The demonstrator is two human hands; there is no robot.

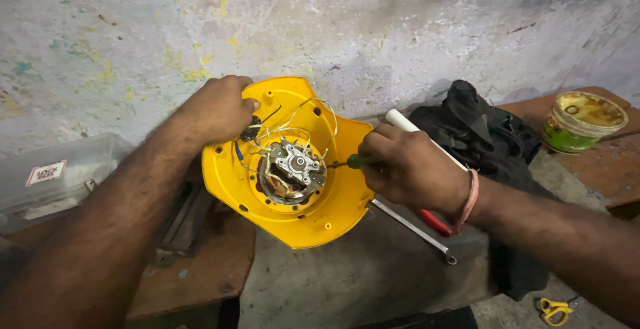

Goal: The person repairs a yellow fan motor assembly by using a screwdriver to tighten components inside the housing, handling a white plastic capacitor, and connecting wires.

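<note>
From the head camera I see my left hand [217, 109] clamped over the upper left rim of a yellow plastic housing [333, 202], fingers curled round its edge and thumb near a small black part among the wires. The housing stands tilted on edge at the middle of the workbench [347, 282], its open side facing me. In its centre sits a small electric motor [293, 169] with a metal bracket, and thin loose wires [293, 126] loop over it.

My right hand [407, 169] is closed round a green-handled screwdriver [353, 162], whose tip points into the motor bracket. A white tube [400, 121] shows just behind those knuckles, and I cannot tell whether the hand holds it too.

I judge the housing light and stiff, though its thin moulded wall could crack under hard squeezing; the smooth plastic may slip, so the rim, where my left hand already grips, is the place to take it. The wires look fragile and should not be pulled.

A spanner [413, 229] and red-handled pliers [437, 224] lie under my right wrist, a black bag [493, 136] behind, a paint tin [583, 121] far right, a clear plastic box [53, 176] far left, and yellow scissors [555, 310] low down.
</note>
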